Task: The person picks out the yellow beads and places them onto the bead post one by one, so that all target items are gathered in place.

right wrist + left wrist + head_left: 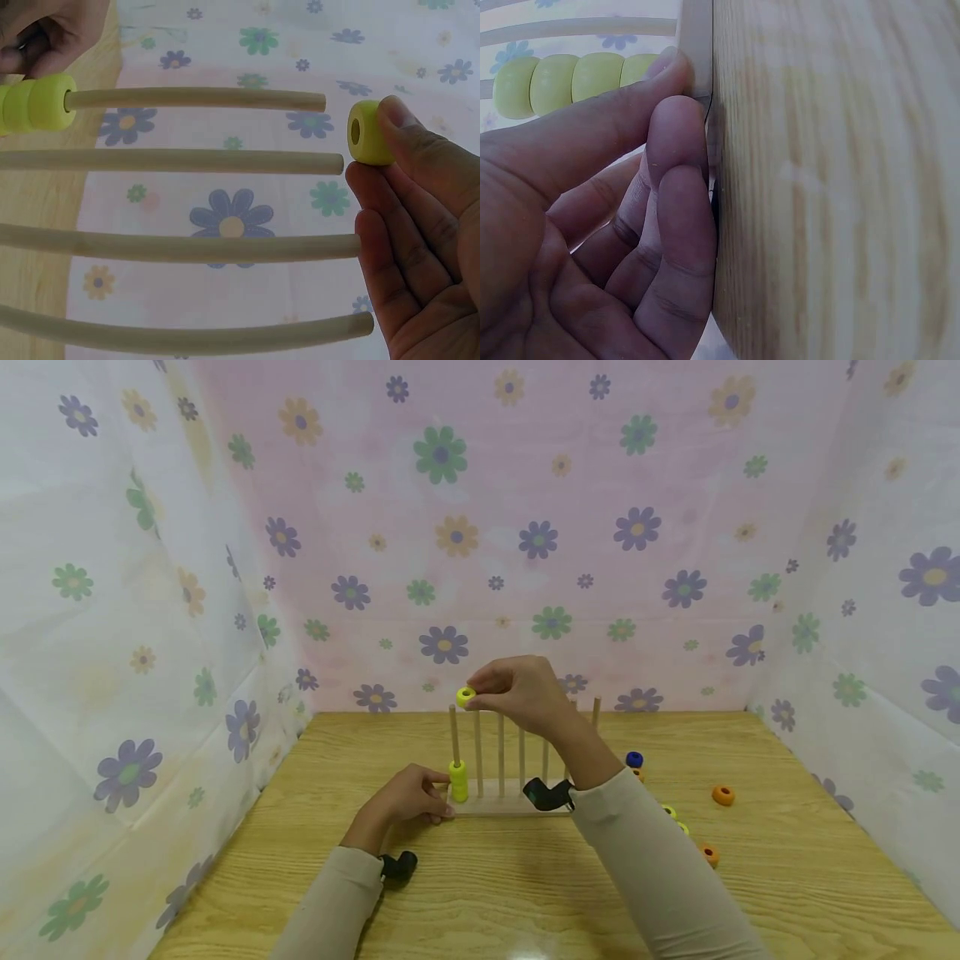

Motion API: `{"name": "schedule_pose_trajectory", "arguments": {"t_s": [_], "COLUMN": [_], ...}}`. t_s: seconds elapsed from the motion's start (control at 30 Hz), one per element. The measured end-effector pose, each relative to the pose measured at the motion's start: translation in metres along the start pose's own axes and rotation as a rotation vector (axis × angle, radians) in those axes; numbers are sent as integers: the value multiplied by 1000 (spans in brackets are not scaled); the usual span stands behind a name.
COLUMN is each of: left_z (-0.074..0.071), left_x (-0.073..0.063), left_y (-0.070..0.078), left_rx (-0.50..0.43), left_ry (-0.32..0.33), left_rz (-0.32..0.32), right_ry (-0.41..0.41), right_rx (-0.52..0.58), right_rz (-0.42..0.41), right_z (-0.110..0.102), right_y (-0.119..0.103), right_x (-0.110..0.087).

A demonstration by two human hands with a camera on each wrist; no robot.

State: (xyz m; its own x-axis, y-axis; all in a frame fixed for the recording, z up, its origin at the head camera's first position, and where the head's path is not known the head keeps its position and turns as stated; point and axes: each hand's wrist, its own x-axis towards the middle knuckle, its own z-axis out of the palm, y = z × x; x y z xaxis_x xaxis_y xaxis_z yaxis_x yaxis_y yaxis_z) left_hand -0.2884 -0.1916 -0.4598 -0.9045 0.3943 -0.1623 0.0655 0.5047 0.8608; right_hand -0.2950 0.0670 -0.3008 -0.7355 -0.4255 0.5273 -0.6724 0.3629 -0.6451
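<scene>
My right hand (525,693) pinches a yellow bead (376,146) between thumb and fingertips. In the right wrist view the bead's hole faces the tips of the wooden pegs (225,161), a little apart from them. Several yellow beads (459,785) are stacked on the leftmost peg (454,735), at its lower end. At the left end of the wooden base (495,807), my left hand (405,795) grips the base's edge. The left wrist view shows the thumb (622,101) along the base beside the stack and the other fingers curled at its end.
Loose beads lie on the wooden table (300,860) to the right: a blue bead (634,758), an orange bead (723,795), another orange bead (710,856) and yellow beads (670,811) partly behind the right sleeve (652,860). Flowered cloth (487,485) surrounds the table's back and sides.
</scene>
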Motion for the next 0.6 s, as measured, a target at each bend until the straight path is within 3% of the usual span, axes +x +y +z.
{"name": "schedule_pose_trajectory", "arguments": {"t_s": [0.6], "left_z": [-1], "left_x": [2], "left_y": [-2], "left_rx": [-2], "left_ry": [-9], "left_rz": [13], "right_ry": [-20], "right_rx": [7], "right_rz": [-3], "right_z": [15], "right_y": [-3], "right_x": [6]}}
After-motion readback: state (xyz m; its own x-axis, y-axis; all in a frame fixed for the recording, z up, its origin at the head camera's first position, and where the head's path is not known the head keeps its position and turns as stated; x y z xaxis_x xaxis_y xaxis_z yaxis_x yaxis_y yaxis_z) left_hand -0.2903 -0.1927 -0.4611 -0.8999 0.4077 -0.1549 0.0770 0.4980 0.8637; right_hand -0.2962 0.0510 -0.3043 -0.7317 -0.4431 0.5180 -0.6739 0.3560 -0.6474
